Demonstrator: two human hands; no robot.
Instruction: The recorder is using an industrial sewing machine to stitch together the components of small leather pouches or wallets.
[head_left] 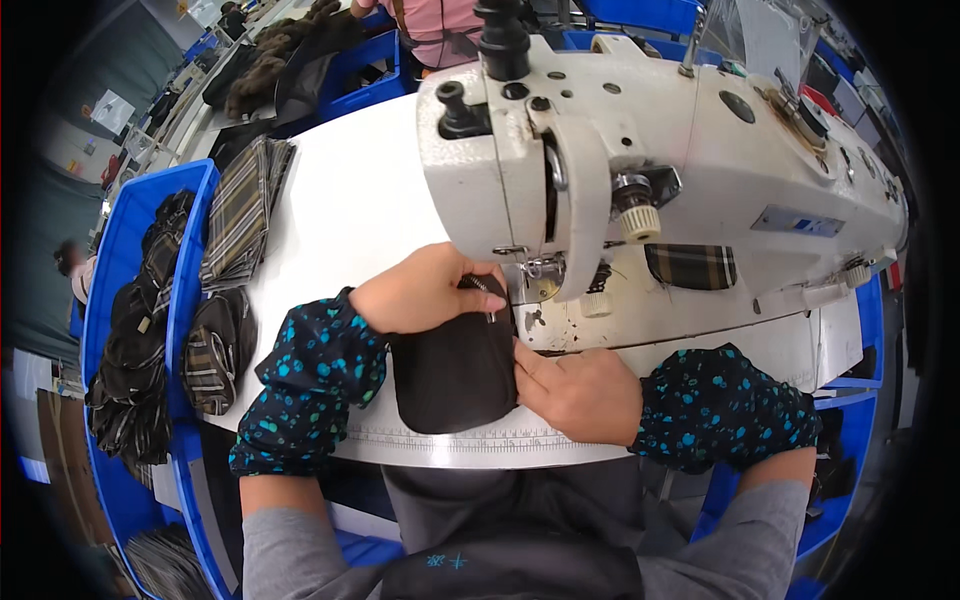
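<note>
A dark brown fabric piece with a zipper lies on the white sewing table, its right edge beside the presser foot of a white industrial sewing machine. My left hand pinches the top of the piece at the zipper, thumb laid across it, just left of the needle area. My right hand has its fingers curled on the right edge of the same piece, below the presser foot; some fingertips are hidden. Both forearms wear dark sleeve covers with teal spots.
Folded plaid fabric and plaid pouches lie at the table's left, beside a blue bin of dark pieces. A plaid piece sits under the machine arm. More blue bins stand right. Other people sit in the background.
</note>
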